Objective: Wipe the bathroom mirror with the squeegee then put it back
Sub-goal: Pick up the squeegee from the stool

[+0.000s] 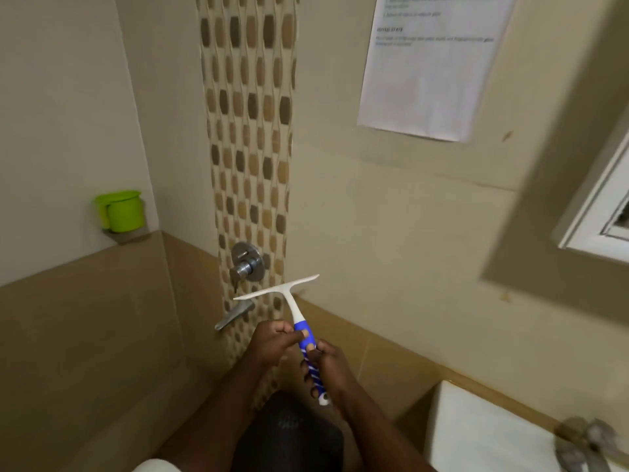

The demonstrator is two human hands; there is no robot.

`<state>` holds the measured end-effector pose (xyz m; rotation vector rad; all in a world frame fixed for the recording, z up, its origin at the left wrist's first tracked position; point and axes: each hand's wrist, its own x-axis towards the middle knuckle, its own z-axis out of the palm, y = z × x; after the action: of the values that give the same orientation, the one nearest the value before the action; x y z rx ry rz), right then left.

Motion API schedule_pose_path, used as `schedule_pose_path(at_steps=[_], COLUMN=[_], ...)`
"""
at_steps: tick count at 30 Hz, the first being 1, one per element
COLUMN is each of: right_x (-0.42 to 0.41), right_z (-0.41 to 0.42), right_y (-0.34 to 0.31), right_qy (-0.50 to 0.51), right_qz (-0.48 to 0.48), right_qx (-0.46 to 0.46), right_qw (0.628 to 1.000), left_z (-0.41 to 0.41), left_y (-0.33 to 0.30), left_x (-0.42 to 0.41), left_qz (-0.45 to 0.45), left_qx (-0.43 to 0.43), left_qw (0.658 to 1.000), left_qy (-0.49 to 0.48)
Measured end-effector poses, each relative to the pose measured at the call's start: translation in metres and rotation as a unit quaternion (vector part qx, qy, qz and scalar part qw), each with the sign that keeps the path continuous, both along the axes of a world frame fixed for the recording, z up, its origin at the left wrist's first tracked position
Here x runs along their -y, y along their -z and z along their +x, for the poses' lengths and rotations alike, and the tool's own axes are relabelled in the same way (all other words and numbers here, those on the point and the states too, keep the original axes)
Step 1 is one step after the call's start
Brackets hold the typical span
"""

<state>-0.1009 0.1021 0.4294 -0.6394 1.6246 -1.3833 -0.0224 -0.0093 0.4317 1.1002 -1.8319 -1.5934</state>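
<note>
A squeegee (291,303) with a white blade and a blue-and-white handle is held upright in front of me, blade up and tilted. My left hand (272,338) pinches the upper blue part of the handle. My right hand (325,367) is wrapped around the lower striped part. The mirror (599,212) shows only as a framed edge at the far right, well apart from the blade.
A chrome shower valve (247,261) and a spout (234,314) sit on the patterned tile strip just behind the blade. A green mug (122,211) stands on a small corner shelf at left. A paper sheet (429,63) hangs on the wall. A white basin (483,434) with a tap (585,441) is at lower right.
</note>
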Motion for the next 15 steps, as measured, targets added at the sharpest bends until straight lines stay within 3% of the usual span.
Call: schedule_pose_path(at_steps=[15], right_x=[-0.055], right_z=[-0.033], right_y=[-0.134], right_qy=[0.022], right_qz=[-0.142], right_qx=[-0.157], right_qw=[0.977], left_z=[-0.030], left_y=[-0.153], left_x=[-0.060], left_qz=[-0.127], left_qx=[-0.152], left_qw=[0.980], left_qy=[0.027])
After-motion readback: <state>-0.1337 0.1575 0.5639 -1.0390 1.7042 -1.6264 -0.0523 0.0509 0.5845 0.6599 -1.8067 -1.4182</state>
